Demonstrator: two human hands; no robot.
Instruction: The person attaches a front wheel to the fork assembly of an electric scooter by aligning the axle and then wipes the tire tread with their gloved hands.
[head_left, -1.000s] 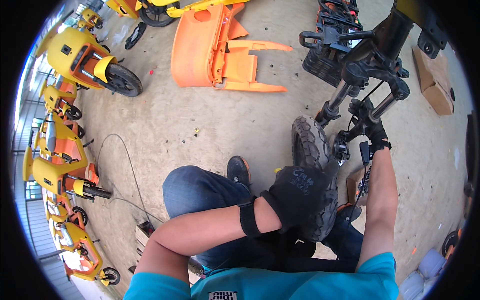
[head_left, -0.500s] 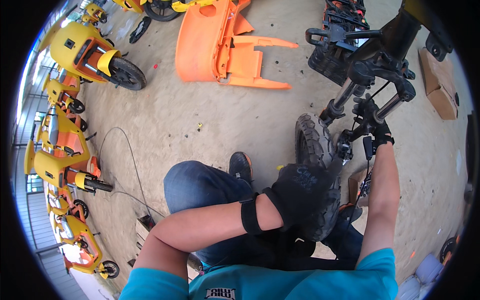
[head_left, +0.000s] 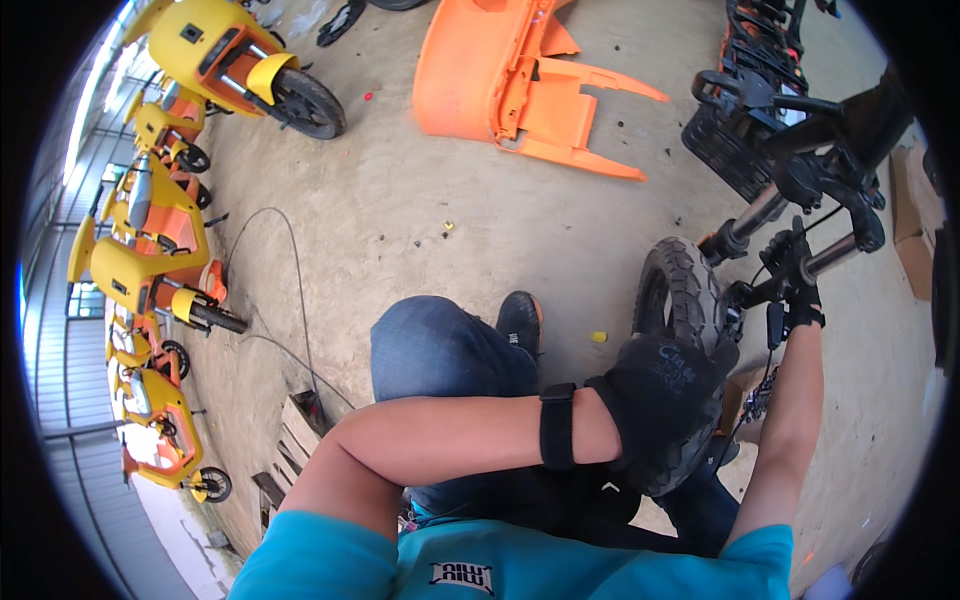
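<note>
A black knobby wheel [head_left: 684, 300] stands upright between my knees. Across its tread lies my left hand [head_left: 664, 400] in a black glove, closed on the tyre; its fingertips are partly hidden. To the right, my gloved right hand [head_left: 795, 268] is wrapped around the lower part of the front fork [head_left: 835, 252], with its fingers showing beyond the leg. A brake caliper [head_left: 736, 306] sits beside the wheel between both hands. Next to my right wrist hangs a small black part [head_left: 776, 325] on a cable.
An orange body panel [head_left: 470, 90] lies on the floor ahead. Behind the fork is a black vehicle frame [head_left: 760, 100]. Yellow scooters [head_left: 150, 270] line the left side. A loose cable [head_left: 300, 300] runs to a wooden pallet [head_left: 292, 440]. A cardboard box [head_left: 912, 240] stands far right.
My view has turned, so the surroundings sit farther right and mostly higher. My left hand remains on the tyre and my right hand on the fork.
</note>
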